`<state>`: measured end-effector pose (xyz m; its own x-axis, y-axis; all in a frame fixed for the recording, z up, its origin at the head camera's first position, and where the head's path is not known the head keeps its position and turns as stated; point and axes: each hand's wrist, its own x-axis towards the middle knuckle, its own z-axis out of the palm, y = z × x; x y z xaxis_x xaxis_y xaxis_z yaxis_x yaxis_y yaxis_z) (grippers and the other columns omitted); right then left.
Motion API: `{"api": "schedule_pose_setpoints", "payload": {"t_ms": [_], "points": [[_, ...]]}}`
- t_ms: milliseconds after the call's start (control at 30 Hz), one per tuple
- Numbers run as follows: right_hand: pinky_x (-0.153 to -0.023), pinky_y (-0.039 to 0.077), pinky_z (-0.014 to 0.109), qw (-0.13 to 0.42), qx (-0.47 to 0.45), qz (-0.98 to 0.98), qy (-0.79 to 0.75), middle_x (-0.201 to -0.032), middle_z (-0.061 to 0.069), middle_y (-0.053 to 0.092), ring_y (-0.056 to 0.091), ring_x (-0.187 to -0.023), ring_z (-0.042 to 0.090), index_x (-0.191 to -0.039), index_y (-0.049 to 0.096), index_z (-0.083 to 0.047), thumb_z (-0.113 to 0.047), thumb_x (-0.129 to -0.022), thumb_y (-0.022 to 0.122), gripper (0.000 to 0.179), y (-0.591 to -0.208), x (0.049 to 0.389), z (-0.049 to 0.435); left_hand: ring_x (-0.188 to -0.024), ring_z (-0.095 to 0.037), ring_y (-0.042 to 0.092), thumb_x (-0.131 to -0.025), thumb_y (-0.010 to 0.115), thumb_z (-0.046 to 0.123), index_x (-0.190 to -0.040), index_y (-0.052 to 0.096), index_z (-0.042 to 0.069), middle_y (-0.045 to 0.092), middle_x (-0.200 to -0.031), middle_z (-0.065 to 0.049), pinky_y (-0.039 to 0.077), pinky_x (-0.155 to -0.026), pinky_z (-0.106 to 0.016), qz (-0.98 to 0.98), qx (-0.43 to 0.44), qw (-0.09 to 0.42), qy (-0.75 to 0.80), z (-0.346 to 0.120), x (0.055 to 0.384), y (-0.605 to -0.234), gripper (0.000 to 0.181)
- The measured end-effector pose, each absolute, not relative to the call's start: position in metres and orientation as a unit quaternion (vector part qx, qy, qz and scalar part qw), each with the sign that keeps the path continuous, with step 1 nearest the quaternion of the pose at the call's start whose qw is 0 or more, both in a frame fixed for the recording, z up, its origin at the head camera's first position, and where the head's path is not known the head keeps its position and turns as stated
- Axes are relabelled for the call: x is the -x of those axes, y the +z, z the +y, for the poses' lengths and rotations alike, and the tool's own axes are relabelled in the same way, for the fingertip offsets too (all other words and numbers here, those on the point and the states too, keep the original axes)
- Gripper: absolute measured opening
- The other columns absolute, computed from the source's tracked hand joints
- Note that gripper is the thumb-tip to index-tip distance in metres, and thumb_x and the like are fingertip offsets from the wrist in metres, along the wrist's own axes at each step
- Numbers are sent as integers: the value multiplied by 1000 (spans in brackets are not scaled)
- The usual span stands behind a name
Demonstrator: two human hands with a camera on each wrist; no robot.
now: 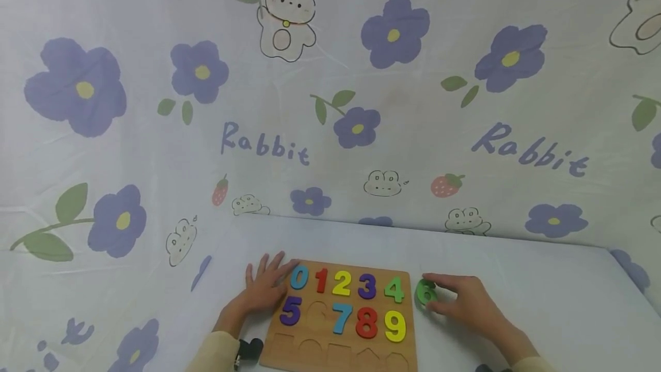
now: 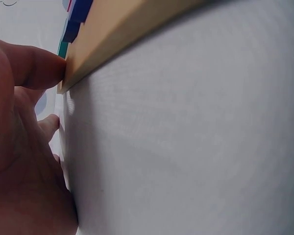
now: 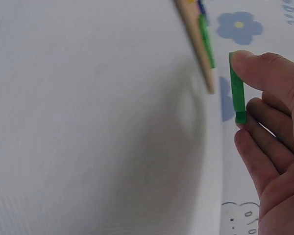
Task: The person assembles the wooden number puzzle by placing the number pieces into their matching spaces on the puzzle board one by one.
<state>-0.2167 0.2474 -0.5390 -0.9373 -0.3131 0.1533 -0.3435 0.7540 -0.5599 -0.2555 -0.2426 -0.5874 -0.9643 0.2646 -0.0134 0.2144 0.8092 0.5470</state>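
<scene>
A wooden number board (image 1: 338,355) lies on the white table, with colored number pieces in its upper two rows. My left hand (image 1: 264,289) rests at its upper left corner, fingers spread, beside the blue 0 (image 1: 299,277). In the left wrist view, the thumb (image 2: 44,68) touches the board's side edge. Just off the board's right edge, my right hand (image 1: 467,303) pinches a green number 6 (image 1: 426,291) between thumb and fingers. From the right wrist, the green piece (image 3: 238,90) appears edge-on, apart from the board. A bare 6-shaped recess (image 1: 317,316) shows between the purple 5 (image 1: 291,310) and blue 7 (image 1: 342,318).
The board's bottom row has several bare shape recesses. The green 4 (image 1: 395,290) and yellow 9 (image 1: 395,326) sit along its right side. Behind the white table (image 1: 558,291) hangs a cloth (image 1: 423,131) printed with flowers and rabbits.
</scene>
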Motion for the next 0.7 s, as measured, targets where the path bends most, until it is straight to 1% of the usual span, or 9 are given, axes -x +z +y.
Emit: {"api": "schedule_pose_setpoints", "payload": {"t_ms": [100,233,267,400,533,700], "points": [[-107,59,59,31,-171,-933,315,-134,3,80,75,-128,34,-137,78,-14,-27,-84,95,57,-535,211,248,-168,-55,-1,-102,55,22,-167,47,28,23,-183,-17,-15,-124,-81,950,-125,45,282,-243,257,-590,66],[-107,59,58,32,-160,-933,321,-136,3,79,74,-129,34,-138,77,-14,-29,-85,94,58,-530,205,247,-168,-55,-1,-102,55,23,-168,47,30,22,-183,-17,-16,-124,-81,951,-127,47,279,-243,256,-588,66],[-107,59,57,33,-158,-933,322,-137,3,78,74,-130,33,-139,76,-14,-28,-86,94,58,-528,203,247,-168,-56,-1,-102,55,23,-168,47,30,22,-182,-19,-16,-123,-83,950,-130,45,282,-243,255,-587,66],[-107,60,54,43,-153,-929,333,-138,3,78,74,-130,32,-140,76,-15,-27,-86,94,58,-518,193,239,-168,-56,-1,-102,54,23,-168,47,32,21,-183,-18,-16,-124,-81,950,-129,47,280,-243,254,-586,67],[-106,61,53,52,-149,-924,348,-138,4,78,74,-129,32,-139,76,-16,-29,-87,93,57,-503,184,227,-169,-54,-2,-103,54,24,-168,47,31,22,-183,-16,-16,-125,-80,952,-122,52,277,-242,255,-587,66],[-108,60,55,39,-130,-920,367,-139,3,78,73,-132,31,-141,75,-18,-28,-88,92,56,-487,178,210,-168,-55,-2,-103,55,23,-168,47,28,22,-183,-18,-16,-125,-81,951,-120,56,280,-242,256,-585,65]]}}
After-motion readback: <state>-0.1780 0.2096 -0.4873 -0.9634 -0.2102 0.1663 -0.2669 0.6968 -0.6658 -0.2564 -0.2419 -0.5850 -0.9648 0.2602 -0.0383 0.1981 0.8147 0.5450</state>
